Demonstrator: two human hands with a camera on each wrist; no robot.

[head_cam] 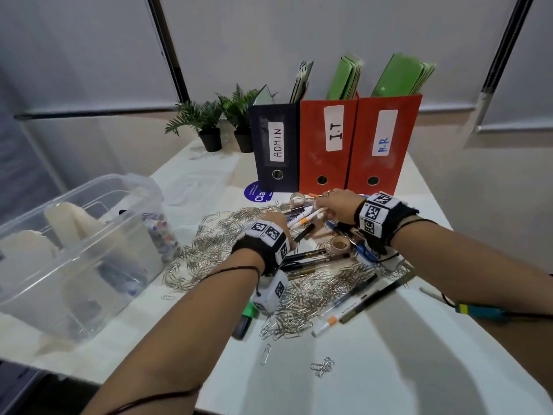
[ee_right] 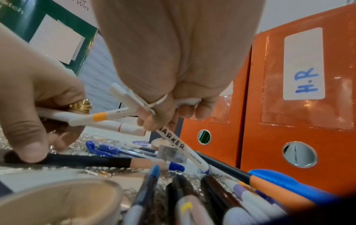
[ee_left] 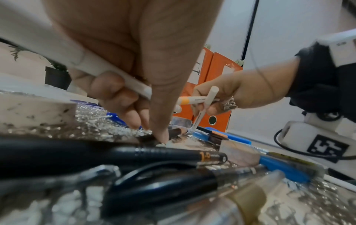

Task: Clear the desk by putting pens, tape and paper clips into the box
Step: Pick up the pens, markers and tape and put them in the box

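Forearms fill the head view's foreground over a white desk (head_cam: 389, 369) set against pale blinds. Clear plastic box (head_cam: 89, 235) sits at left, already holding items, well apart from three upright file boxes (head_cam: 329, 145) and two potted plants (head_cam: 206, 124) at the back. Paper clips (head_cam: 302, 298) sprawl mid-desk, pens (head_cam: 344, 307) and a tape roll (head_cam: 340, 244) among them. Left hand (ee_left: 134, 45) grips white markers and its thumb presses a black pen (ee_right: 80, 161). Right hand (ee_right: 173, 60) holds several white markers (ee_right: 100, 118). Only the right wrist view shows "MARKER" print and a gold ring.
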